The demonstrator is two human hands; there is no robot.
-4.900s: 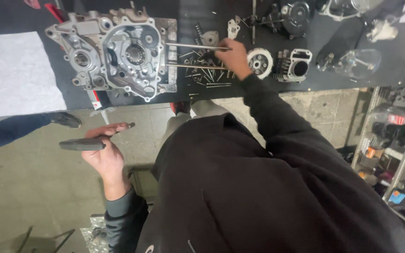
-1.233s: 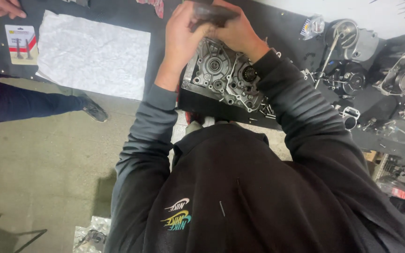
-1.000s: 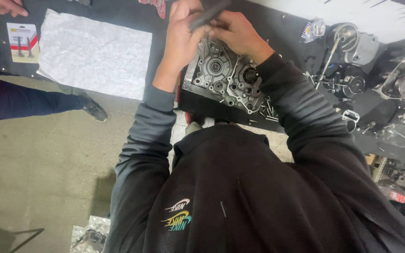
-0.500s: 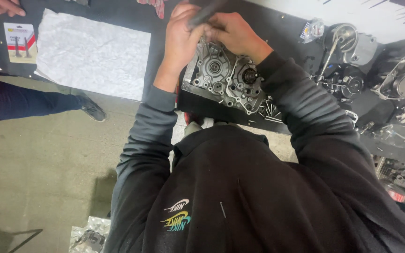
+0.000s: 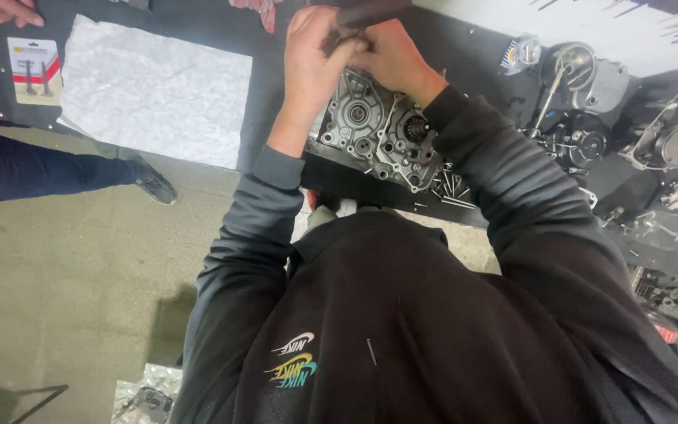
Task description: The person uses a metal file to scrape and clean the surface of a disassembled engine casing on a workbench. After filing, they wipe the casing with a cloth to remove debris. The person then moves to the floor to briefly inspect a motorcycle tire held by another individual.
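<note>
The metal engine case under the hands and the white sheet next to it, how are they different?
The engine case is grey metal, lumpy, full of round holes and gears; the white sheet is flat, thin and crinkled. Both hands, left hand and right hand, work right above the engine case, while nothing touches the white sheet. Both lie on the same dark table.

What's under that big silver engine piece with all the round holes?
The engine piece lies on a dark mat, with loose bolts beside it. Both hands, left hand and right hand, cover its top edge, hiding what is there.
</note>
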